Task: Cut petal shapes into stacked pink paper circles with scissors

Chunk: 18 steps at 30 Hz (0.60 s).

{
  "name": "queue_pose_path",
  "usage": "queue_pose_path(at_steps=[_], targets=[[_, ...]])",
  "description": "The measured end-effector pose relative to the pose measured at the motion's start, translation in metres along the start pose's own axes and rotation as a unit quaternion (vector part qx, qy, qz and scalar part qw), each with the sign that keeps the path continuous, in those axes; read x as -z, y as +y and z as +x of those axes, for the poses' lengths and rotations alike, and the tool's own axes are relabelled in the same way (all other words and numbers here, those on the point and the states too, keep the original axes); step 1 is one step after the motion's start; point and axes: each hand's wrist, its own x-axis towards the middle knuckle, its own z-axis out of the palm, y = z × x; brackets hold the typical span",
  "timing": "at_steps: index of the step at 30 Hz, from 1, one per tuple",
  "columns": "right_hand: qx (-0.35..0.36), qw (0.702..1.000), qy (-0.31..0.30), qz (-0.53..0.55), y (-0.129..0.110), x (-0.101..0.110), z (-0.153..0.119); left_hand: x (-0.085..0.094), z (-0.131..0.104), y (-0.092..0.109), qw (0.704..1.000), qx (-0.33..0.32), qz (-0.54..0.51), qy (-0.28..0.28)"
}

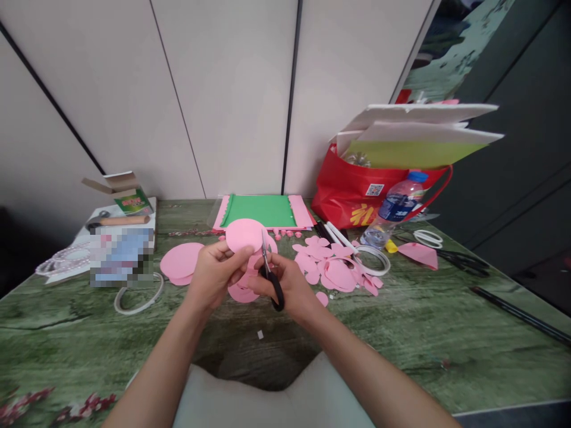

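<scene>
- Bare forearms (163, 362) reach in from the bottom edge, either side of pale cloth (272, 410).
- Left hand (213, 274): its fingers pinch the lower edge of a pink paper circle (244, 235), held up above the table (71, 345).
- Right hand (289, 284): its fingers are curled around the handles of black-handled scissors (277, 292), blades pointing up at the circle's right edge; how far the blades are parted, I cannot tell.
- Just left of the left hand, more pink circles (181, 260) lie overlapping on the table, with a white tape roll (139, 295) near them.
- Right of the right hand spreads a pile of pink petal-shaped cutouts (339, 273).
- Beyond that pile, a plastic bottle (395, 208) with a blue cap stands in front of a red bag (336, 187).
- Behind the hands, a green sheet (263, 210) lies over pink sheets (302, 209).
</scene>
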Motion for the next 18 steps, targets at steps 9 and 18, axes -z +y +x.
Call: queue_pose_path(at_steps=[9,18], targets=[[0.000,1.000,0.005,0.004,0.0080,0.0005,0.0021,0.0003,-0.0003,0.0002,1.000,-0.004,-0.001,0.006],[-0.004,1.000,0.012,0.004,0.0058,-0.0004,0.0007,0.0027,0.0004,-0.0012,1.000,-0.016,-0.012,0.005]])
